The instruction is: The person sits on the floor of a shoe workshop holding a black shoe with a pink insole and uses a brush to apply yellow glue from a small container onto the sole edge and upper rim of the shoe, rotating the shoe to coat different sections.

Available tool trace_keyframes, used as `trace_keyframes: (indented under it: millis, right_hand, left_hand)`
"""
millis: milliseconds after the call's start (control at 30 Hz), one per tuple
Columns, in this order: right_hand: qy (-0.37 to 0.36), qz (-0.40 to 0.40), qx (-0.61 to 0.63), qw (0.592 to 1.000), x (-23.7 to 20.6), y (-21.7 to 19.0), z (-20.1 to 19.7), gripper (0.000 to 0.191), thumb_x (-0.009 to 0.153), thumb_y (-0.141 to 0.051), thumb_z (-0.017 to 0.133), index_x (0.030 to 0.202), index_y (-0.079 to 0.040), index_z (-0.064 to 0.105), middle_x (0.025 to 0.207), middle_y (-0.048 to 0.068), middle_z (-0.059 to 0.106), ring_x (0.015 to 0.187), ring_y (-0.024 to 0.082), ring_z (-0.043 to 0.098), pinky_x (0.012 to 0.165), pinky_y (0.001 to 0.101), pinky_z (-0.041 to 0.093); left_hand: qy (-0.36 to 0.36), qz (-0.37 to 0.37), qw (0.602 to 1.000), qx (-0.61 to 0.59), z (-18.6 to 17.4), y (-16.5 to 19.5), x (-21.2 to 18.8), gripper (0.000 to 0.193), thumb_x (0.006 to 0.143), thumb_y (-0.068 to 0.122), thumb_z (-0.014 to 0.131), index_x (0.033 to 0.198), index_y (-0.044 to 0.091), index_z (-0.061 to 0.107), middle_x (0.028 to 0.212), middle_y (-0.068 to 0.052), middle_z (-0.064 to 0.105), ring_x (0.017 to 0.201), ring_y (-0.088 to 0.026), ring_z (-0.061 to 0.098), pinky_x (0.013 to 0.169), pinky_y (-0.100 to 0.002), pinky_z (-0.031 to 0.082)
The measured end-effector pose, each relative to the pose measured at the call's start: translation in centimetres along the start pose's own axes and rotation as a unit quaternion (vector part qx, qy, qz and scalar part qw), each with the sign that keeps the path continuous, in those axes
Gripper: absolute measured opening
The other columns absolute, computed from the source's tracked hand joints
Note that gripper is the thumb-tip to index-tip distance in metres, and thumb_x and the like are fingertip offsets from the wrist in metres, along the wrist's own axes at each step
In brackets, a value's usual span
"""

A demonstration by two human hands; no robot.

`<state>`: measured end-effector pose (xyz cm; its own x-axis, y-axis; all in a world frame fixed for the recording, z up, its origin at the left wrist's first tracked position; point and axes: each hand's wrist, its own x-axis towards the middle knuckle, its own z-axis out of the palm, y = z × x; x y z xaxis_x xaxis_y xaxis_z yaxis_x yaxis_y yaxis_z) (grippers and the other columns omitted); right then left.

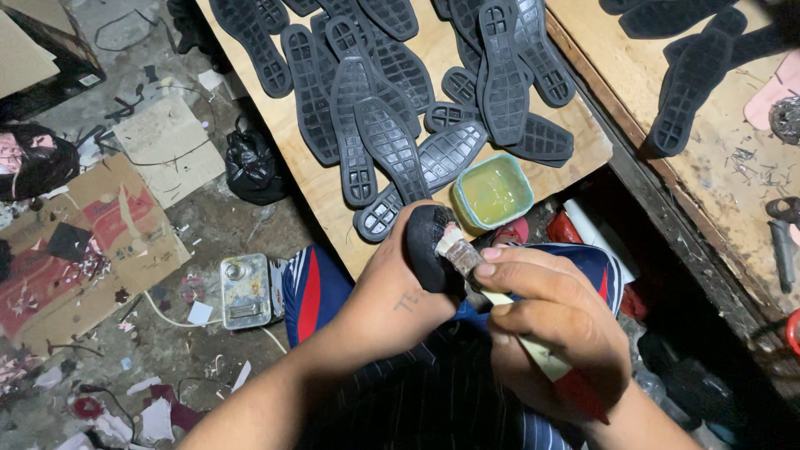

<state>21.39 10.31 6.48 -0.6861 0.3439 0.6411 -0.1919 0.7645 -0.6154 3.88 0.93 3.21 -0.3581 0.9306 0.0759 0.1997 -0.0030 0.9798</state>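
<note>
L hand point(392, 296) clenched round a black shoe sole point(432, 243); R hand point(546, 321) gripped a glue brush point(460, 252), bristles touching it. Glue tub point(493, 191) sat at the board's point(321, 187) near edge, beside piled soles point(392, 92).

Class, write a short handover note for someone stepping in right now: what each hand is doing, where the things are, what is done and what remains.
Left hand: grip shut on a black shoe sole, heel end up.
Right hand: grip shut on a brush, bristles touching the sole.
Tub of yellowish glue: open, on the wooden board just ahead of the hands.
Pile of grey soles: spread over the board, tread side up.
Done: cannot tell how many are coated.
Left: the sole in hand is mid-brushing.
</note>
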Motion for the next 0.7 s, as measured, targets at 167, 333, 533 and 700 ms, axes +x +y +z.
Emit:
trace_keyframes:
  millis: [167,333,533,700]
  right_hand:
    - [-0.007,0.001,0.011,1.000,0.3,-0.1,0.2,0.025,0.087,0.004,0.068,0.106,-0.008,0.057,0.119,0.015,0.068,0.118,0.035,0.070,0.106,0.0483,0.058]
    - [-0.037,-0.010,0.013,0.999,0.3,0.3,-0.1,0.022,0.086,0.002,0.066,0.105,-0.007,0.057,0.117,0.015,0.067,0.117,0.036,0.069,0.104,0.0474,0.057]
    - [0.043,0.063,-0.026,0.997,-1.1,3.5,-1.1,0.020,0.094,-0.003,0.070,0.111,-0.001,0.059,0.120,0.016,0.067,0.109,0.027,0.070,0.091,0.0341,0.057]
    - [0.070,0.243,-0.075,0.965,-1.2,11.3,-2.0,0.020,0.097,-0.010,0.075,0.113,0.000,0.069,0.106,0.012,0.069,0.091,0.018,0.068,0.081,0.0292,0.054]
  left_hand:
    - [0.010,-0.034,0.999,0.014,0.2,-0.1,0.0,0.064,0.069,0.008,0.078,0.127,0.005,0.050,0.108,-0.009,0.063,0.105,-0.021,0.067,0.094,-0.033,0.053]
    - [0.015,-0.026,0.999,-0.028,0.3,-0.9,-0.1,0.064,0.068,0.007,0.078,0.126,0.004,0.051,0.109,-0.008,0.063,0.105,-0.021,0.065,0.095,-0.033,0.053]
    - [-0.058,-0.083,0.978,-0.180,-2.2,-2.9,-0.2,0.032,0.076,-0.001,0.072,0.108,-0.003,0.066,0.102,-0.010,0.070,0.098,-0.021,0.070,0.091,-0.035,0.057]
    - [0.036,-0.140,0.918,-0.368,-5.9,-3.9,-0.5,0.051,0.080,-0.002,0.069,0.130,-0.005,0.059,0.118,-0.016,0.070,0.111,-0.028,0.069,0.102,-0.042,0.055]
